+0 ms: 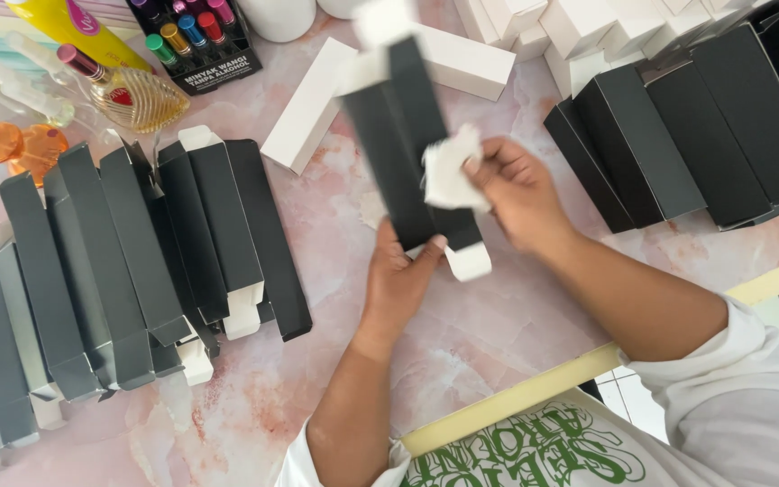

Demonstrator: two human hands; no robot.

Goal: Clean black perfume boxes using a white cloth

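Pink-veined marble is filling the frame, a tabletop (335,361) with a pale yellow edge running along its near side and tiled floor showing beyond that edge. Above the middle of it a person is holding a tall black carton (407,153) upright. The left hand (398,280) is wrapping around the carton's lower end, thumb pressed on its front face, seemingly steadying it so the end stays free to work on. The right hand (520,194), just right of the carton, is pinching a white flap (448,171) between thumb and fingertips, closed tight on it, apparently bending it towards the body of the box. Another white tab is hanging from the carton's bottom corner.

Left of the carton, a row of flattened black cartons (137,261) is lying overlapped like shingles, probably so each can be lifted off in turn. Right of it, more black cartons (678,135) are leaning together in a stack. Behind the carton, white boxes (489,54) are lying loose, and far to its left glass perfume bottles (128,90) and a rack of small coloured vials (187,32) are standing.
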